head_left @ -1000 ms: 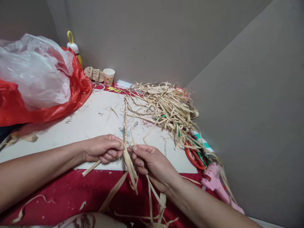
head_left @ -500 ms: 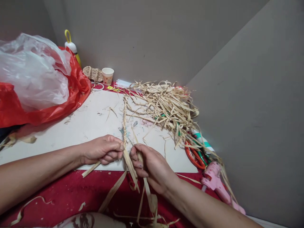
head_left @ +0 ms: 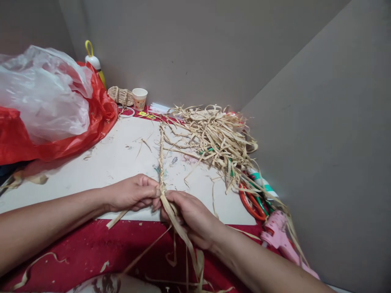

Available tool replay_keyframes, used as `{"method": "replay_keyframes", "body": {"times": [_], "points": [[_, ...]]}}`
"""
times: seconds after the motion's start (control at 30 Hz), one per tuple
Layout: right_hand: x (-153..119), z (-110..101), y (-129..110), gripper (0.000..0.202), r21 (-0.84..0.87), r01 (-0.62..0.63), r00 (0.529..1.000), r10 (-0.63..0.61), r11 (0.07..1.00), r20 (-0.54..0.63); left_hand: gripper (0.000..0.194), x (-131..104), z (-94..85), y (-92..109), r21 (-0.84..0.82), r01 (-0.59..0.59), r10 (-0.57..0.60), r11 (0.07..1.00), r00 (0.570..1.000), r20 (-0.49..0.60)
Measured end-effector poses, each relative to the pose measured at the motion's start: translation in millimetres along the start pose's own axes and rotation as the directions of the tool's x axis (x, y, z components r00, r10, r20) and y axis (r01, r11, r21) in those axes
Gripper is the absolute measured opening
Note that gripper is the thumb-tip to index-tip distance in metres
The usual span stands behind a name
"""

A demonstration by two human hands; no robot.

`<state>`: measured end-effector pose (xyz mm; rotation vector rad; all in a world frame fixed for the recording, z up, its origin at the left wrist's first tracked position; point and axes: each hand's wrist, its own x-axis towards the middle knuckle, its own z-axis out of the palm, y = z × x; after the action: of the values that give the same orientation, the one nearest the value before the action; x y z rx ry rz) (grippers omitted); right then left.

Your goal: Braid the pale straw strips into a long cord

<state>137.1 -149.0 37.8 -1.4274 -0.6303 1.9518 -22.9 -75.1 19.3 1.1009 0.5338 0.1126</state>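
A thin braid [head_left: 161, 156] of pale dried plant strips runs straight away from me over the white board [head_left: 122, 150]. At its near end my left hand [head_left: 141, 192] is closed, thumb and forefinger pinching the braid. Touching it from the right, my right hand [head_left: 191, 213] is closed around the same end, with its lower fingers partly hidden. Loose strips [head_left: 182, 232] hang from between the hands over the red cloth [head_left: 100, 248]. Another strip end pokes out below my left hand.
A heap of dried strips [head_left: 220, 134] lies at the back right. Near it are orange-handled scissors [head_left: 250, 201] and a pink glue gun [head_left: 279, 232]. At the left sits a red bag [head_left: 105, 106] with clear plastic; a paper cup [head_left: 139, 99] and woven sole-shaped piece [head_left: 120, 95] stand behind.
My right hand has moved left and up to meet my left hand at the braid's end. The wide loose strip now crosses in front of my right fingers.
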Motion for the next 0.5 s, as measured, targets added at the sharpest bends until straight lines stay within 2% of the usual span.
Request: {"method": "replay_keyframes", "body": {"times": [0.17, 0.3, 0.4, 0.5], "points": [[4.2, -10.3, 3.3, 0.034, -0.134, 0.053, 0.995, -0.040, 0.990, 0.097, 0.028, -1.0, -0.5, 1.8, 0.059, -0.012, 0.010, 0.998, 1.000, 0.023], [4.5, -14.2, -1.6, 0.030, -0.263, 0.140, 0.979, -0.094, 0.954, 0.180, 0.022, -0.2, -2.2, 1.4, 0.048, 0.021, -0.021, 0.999, 1.000, -0.002], [5.4, -15.6, -4.9, 0.030, -0.255, 0.130, 0.971, -0.071, 0.958, 0.228, 0.019, 0.2, -3.5, 0.4, 0.037, 0.035, -0.034, 0.999, 0.999, -0.026], [7.3, -18.0, -5.4, 0.030, -0.160, 0.090, 0.955, -0.039, 0.983, 0.295, 0.018, 0.0, -4.1, 0.3, 0.023, 0.048, -0.047, 0.999, 0.999, -0.015]]}}
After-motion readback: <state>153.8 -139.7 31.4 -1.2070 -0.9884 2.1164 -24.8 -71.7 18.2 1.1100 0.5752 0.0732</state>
